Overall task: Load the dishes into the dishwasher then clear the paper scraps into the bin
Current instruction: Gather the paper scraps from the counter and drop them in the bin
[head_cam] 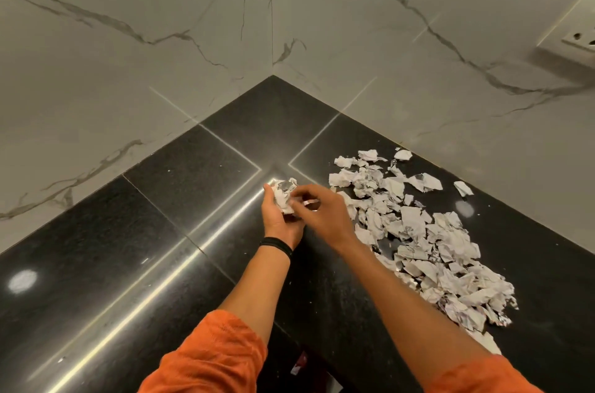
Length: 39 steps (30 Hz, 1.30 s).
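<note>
Now the left hand (280,222) cupped a paper wad (285,196), fingers curled round it; the right hand (326,215) was at it, fingers blurred, grip unclear. Loose paper scraps (415,231) lay on the black counter (193,186), their band running diagonally along the right wall (450,86), print unreadable.

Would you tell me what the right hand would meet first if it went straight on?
Most likely the crumpled paper wad held in the left hand; the right hand points straight at it, depth unclear.
</note>
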Available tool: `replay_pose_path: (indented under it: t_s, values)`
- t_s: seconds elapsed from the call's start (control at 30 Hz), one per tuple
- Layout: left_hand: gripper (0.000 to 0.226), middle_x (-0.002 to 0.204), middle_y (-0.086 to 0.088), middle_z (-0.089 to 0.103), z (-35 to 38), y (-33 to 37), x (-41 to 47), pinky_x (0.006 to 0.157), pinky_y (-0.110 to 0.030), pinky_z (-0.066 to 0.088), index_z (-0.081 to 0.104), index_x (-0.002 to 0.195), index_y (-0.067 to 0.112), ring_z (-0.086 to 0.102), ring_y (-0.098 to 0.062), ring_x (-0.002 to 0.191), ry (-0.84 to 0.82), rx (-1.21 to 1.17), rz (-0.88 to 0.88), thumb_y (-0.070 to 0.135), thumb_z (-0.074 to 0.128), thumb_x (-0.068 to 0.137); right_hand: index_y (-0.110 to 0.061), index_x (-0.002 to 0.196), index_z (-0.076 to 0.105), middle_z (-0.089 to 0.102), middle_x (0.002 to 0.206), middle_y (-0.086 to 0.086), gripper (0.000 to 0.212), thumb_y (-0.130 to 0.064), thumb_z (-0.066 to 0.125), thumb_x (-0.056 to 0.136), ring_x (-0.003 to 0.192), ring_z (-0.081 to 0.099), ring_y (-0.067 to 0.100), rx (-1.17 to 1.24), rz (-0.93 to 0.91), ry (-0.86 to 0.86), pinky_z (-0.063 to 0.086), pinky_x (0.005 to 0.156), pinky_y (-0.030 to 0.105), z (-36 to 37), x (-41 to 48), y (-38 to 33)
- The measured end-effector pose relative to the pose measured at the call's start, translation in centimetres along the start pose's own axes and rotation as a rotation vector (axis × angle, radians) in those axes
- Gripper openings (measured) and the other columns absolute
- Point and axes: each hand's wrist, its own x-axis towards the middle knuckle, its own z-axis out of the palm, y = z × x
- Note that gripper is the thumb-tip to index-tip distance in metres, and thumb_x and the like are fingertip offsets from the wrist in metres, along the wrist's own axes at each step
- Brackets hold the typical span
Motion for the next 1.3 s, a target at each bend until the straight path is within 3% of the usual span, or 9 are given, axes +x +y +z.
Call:
replay_pose_path:
  t_s: [0.07, 0.2, 0.3, 0.47, 0.63, 0.87, 0.97, 1.13, 1.3]
  values:
    - [0.058, 0.091, -0.011, 0.067, -0.1, -0.1, -0.2, 0.084, -0.045, 0.054, 0.067, 0.106, 0.01, 0.066, -0.029, 0.085, -0.008, -0.02, -0.006, 0.063, 0.046, 0.096, -0.024, 0.101, 0.076, 0.073, 0.097, -0.013, 0.019, -0.026, 0.075, 0.082, 0.094, 0.065, 0.006, -0.083, -0.037, -0.025, 0.056, 0.082, 0.031, 0.6, -0.6, 0.1]
    - [0.063, 0.111, -0.013, 0.067, -0.7, 0.0, 0.0, 0.106, -0.049, 0.046, 0.063, 0.13, 0.009, 0.064, -0.031, 0.104, -0.003, -0.103, 0.002, 0.059, 0.053, 0.092, -0.022, 0.104, 0.076, 0.073, 0.098, -0.012, 0.015, -0.027, 0.072, 0.091, 0.095, 0.066, 0.005, -0.01, -0.002, 0.092, 0.054, 0.079, 0.022, 0.2, -0.1, 0.0]
    - [0.063, 0.123, -0.014, 0.066, -0.7, 0.3, -0.1, 0.089, -0.05, 0.056, 0.059, 0.136, 0.009, 0.066, -0.029, 0.1, -0.005, -0.172, 0.008, 0.054, 0.055, 0.093, -0.019, 0.108, 0.074, 0.072, 0.098, -0.011, 0.015, -0.019, 0.066, 0.095, 0.091, 0.066, 0.002, -0.03, 0.1, 0.168, 0.057, 0.081, 0.023, -0.7, 1.7, 1.1]
    - [0.055, 0.121, -0.016, 0.067, -1.2, 0.9, 0.6, 0.103, -0.058, 0.047, 0.062, 0.129, 0.008, 0.065, -0.03, 0.106, 0.019, -0.212, 0.027, 0.051, 0.054, 0.095, -0.013, 0.124, 0.068, 0.067, 0.12, 0.006, 0.032, -0.007, 0.063, 0.093, 0.104, 0.064, 0.019, -0.34, 0.14, -0.078, 0.052, 0.095, 0.038, -1.0, 5.1, 4.4]
    - [0.056, 0.129, -0.016, 0.065, -2.0, 1.7, 1.6, 0.107, -0.059, 0.042, 0.062, 0.131, 0.009, 0.064, -0.031, 0.112, 0.044, -0.219, 0.022, 0.05, 0.054, 0.094, -0.01, 0.104, 0.076, 0.066, 0.101, 0.008, 0.02, -0.008, 0.059, 0.093, 0.098, 0.06, 0.027, -0.627, 0.004, -0.25, 0.044, 0.081, 0.035, 0.8, 6.6, 6.3]
    - [0.048, 0.129, -0.019, 0.063, -0.8, 1.4, 1.8, 0.111, -0.054, 0.04, 0.061, 0.132, 0.005, 0.062, -0.033, 0.111, 0.041, -0.188, 0.021, 0.038, 0.048, 0.099, -0.017, 0.107, 0.074, 0.071, 0.096, -0.008, 0.017, -0.017, 0.068, 0.09, 0.088, 0.065, 0.002, -0.105, 0.165, 0.155, 0.056, 0.081, 0.024, -0.1, 4.4, 4.8]
    - [0.053, 0.135, -0.019, 0.062, 0.4, 0.6, 1.7, 0.114, -0.051, 0.039, 0.059, 0.136, 0.005, 0.059, -0.035, 0.124, 0.036, -0.149, 0.0, 0.041, 0.047, 0.098, -0.02, 0.102, 0.076, 0.072, 0.094, -0.013, 0.015, -0.017, 0.073, 0.087, 0.09, 0.066, 0.004, -0.006, 0.071, 0.132, 0.052, 0.078, 0.018, -0.7, 3.3, 2.6]
    - [0.04, 0.076, -0.01, 0.073, 3.0, -0.6, 0.7, 0.07, -0.042, 0.062, 0.066, 0.104, 0.007, 0.073, -0.024, 0.07, 0.009, -0.089, -0.022, 0.04, 0.044, 0.103, -0.027, 0.101, 0.077, 0.069, 0.087, -0.02, 0.015, -0.02, 0.074, 0.088, 0.087, 0.057, -0.001, -0.122, -0.024, 0.102, 0.041, 0.072, 0.011, -1.6, 2.1, 1.4]
    - [0.047, 0.12, -0.016, 0.07, 3.8, -1.5, 2.3, 0.108, -0.05, 0.045, 0.065, 0.125, 0.007, 0.064, -0.032, 0.115, -0.024, -0.084, -0.057, 0.043, 0.046, 0.1, -0.025, 0.1, 0.075, 0.071, 0.091, -0.015, 0.01, -0.024, 0.07, 0.092, 0.091, 0.063, 0.004, -0.085, 0.075, 0.23, 0.047, 0.073, 0.014, -4.1, 3.6, 2.4]
